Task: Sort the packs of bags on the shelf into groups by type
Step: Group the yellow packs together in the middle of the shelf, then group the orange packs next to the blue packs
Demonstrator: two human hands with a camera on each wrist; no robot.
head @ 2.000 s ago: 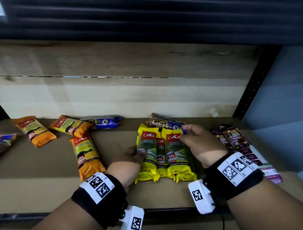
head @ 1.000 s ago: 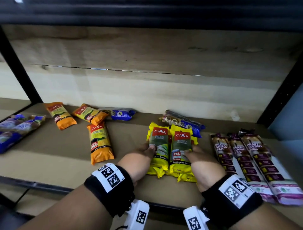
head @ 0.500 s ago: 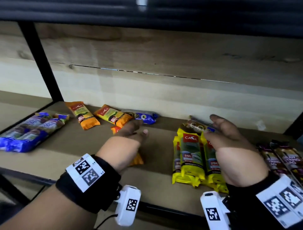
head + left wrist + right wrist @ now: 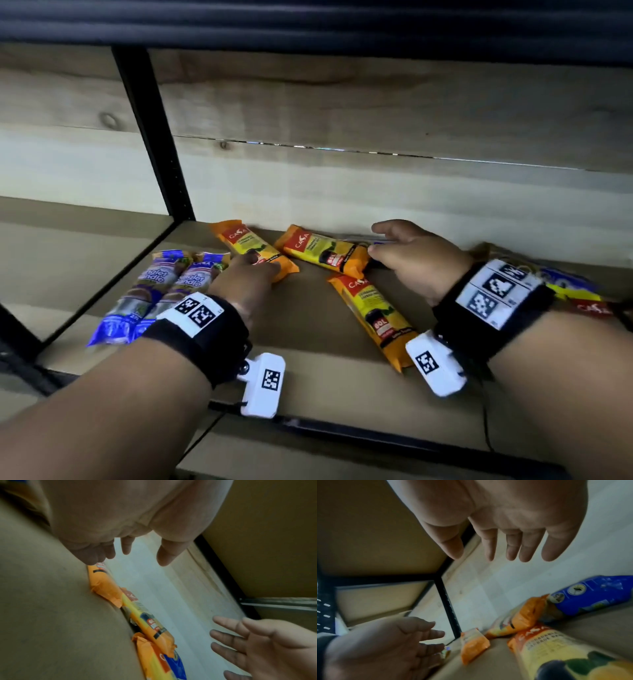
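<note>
Shelf point(image 4: 315, 383) holds two blue packs point(image 4: 154, 291) grouped at left, three orange packs point(image 4: 325, 253) loose mid-shelf, likely next group. Left hand point(image 4: 245, 279) fingers relaxed, touching far-left orange pack to gather it; right hand point(image 4: 416, 260) spread, empty, reaching toward lone blue pack point(image 4: 590, 595) behind.

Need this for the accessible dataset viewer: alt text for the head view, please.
Two open hands reach over a shelf: the left hand over the far-left orange pack, the right hand beside the rear orange pack. A third orange pack lies nearer; two blue packs lie left.
</note>
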